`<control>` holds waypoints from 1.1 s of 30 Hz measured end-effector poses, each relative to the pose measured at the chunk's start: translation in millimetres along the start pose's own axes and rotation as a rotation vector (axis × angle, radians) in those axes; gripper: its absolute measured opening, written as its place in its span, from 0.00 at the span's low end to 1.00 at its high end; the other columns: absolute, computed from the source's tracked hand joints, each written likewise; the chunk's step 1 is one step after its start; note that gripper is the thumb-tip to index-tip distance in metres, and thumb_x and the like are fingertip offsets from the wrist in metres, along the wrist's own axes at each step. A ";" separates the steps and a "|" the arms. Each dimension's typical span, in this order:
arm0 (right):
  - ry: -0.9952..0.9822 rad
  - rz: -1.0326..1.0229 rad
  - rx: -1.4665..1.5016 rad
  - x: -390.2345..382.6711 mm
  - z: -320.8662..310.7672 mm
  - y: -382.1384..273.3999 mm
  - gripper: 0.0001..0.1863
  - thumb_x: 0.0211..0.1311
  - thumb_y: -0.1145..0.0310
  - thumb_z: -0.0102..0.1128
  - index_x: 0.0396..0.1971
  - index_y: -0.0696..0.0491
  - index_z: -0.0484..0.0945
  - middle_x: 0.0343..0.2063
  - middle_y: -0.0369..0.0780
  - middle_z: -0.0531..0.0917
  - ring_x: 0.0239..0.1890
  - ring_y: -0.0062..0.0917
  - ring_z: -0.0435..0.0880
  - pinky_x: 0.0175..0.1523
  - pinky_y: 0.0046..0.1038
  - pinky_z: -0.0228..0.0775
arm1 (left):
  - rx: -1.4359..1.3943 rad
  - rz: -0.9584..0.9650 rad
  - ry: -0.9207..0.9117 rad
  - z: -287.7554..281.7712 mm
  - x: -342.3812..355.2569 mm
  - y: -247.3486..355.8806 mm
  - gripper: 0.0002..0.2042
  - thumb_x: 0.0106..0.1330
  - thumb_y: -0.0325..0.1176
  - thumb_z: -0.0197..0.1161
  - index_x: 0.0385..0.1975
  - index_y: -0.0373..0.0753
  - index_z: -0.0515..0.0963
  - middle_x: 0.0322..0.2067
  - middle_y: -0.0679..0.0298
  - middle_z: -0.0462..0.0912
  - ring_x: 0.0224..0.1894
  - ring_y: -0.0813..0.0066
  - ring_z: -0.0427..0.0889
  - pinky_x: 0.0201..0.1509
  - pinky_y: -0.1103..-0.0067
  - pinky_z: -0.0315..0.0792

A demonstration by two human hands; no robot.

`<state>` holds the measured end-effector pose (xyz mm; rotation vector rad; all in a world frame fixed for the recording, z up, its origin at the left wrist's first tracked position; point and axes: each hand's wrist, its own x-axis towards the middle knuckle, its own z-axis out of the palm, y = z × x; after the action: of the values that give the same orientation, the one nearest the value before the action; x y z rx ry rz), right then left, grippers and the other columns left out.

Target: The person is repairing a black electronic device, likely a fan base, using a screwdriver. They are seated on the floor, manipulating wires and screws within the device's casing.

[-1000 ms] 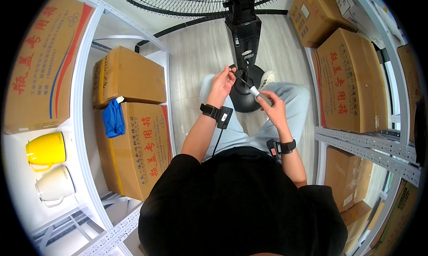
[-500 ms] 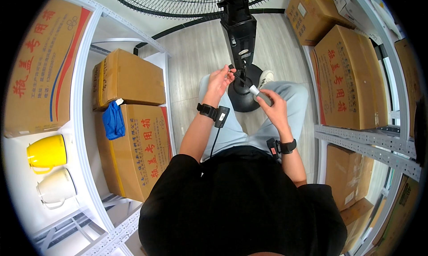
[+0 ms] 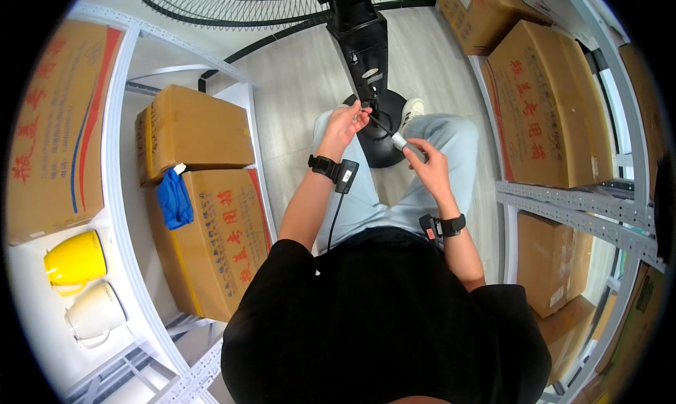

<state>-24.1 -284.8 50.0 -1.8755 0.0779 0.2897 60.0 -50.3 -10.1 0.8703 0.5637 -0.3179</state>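
A screwdriver (image 3: 410, 146) with a grey handle, a pale collar and a dark shaft rests in my right hand (image 3: 431, 172), gripped between thumb and fingers. Its shaft slants up and left toward my left hand (image 3: 343, 127). The fingers of that hand are drawn together near the shaft's tip, beside the fan's lower column; what they pinch is too small to make out. Between my legs stands the black pedestal fan (image 3: 360, 52), its round base (image 3: 380, 148) on the floor and partly hidden by my hands and the tool.
Shelves flank me on both sides. Cardboard boxes (image 3: 218, 242) fill the left one, with a blue cloth bundle (image 3: 174, 198), a yellow mug (image 3: 74, 259) and a white mug (image 3: 96, 311). More boxes (image 3: 539, 108) sit on the right shelf. The fan's wire guard (image 3: 232, 3) spans the top.
The whole view has shifted slightly, with the fan appearing a little further left. Both hands keep nearly the same pose, and the screwdriver is still in my right hand.
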 end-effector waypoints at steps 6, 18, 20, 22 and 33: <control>0.017 0.118 0.080 -2.2 -3.8 10.9 0.16 0.59 0.63 0.63 0.43 0.55 0.79 0.27 0.40 0.82 0.21 0.19 0.80 0.29 0.22 0.69 | -0.088 -0.080 -0.090 0.5 22.2 -19.9 0.13 0.69 0.34 0.56 0.38 0.25 0.71 0.37 0.51 0.79 0.32 0.75 0.77 0.40 0.79 0.77; 0.230 -0.248 -0.316 -4.0 1.9 42.2 0.15 0.53 0.65 0.67 0.40 0.54 0.79 0.34 0.45 0.82 0.37 0.38 0.81 0.40 0.31 0.72 | 0.136 -0.132 -0.056 -1.9 53.0 -46.9 0.14 0.69 0.33 0.57 0.35 0.23 0.73 0.35 0.49 0.80 0.30 0.71 0.79 0.37 0.76 0.79; 0.220 -0.191 -0.240 1.5 3.5 54.1 0.15 0.54 0.66 0.67 0.40 0.54 0.80 0.35 0.45 0.83 0.37 0.37 0.82 0.41 0.30 0.72 | 0.117 -0.119 -0.070 -2.9 58.7 -52.3 0.14 0.69 0.33 0.57 0.35 0.23 0.73 0.35 0.48 0.80 0.30 0.71 0.79 0.37 0.76 0.80; 0.201 -0.109 -0.154 6.8 3.4 66.8 0.15 0.54 0.66 0.66 0.41 0.54 0.80 0.35 0.45 0.83 0.37 0.35 0.82 0.42 0.28 0.72 | 0.063 -0.106 -0.102 -2.3 66.5 -55.8 0.14 0.68 0.33 0.57 0.34 0.23 0.72 0.35 0.48 0.80 0.30 0.70 0.79 0.37 0.76 0.80; 0.156 0.114 0.097 25.3 2.8 78.1 0.17 0.58 0.62 0.64 0.45 0.54 0.79 0.36 0.40 0.84 0.24 0.18 0.82 0.32 0.20 0.71 | 0.123 -0.087 -0.054 14.1 94.0 -58.2 0.12 0.68 0.31 0.58 0.33 0.25 0.71 0.33 0.48 0.80 0.27 0.71 0.79 0.34 0.76 0.80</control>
<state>-15.5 -304.9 -29.1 -1.7979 0.3004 0.2132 112.9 -100.6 -94.4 0.9541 0.5368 -0.4579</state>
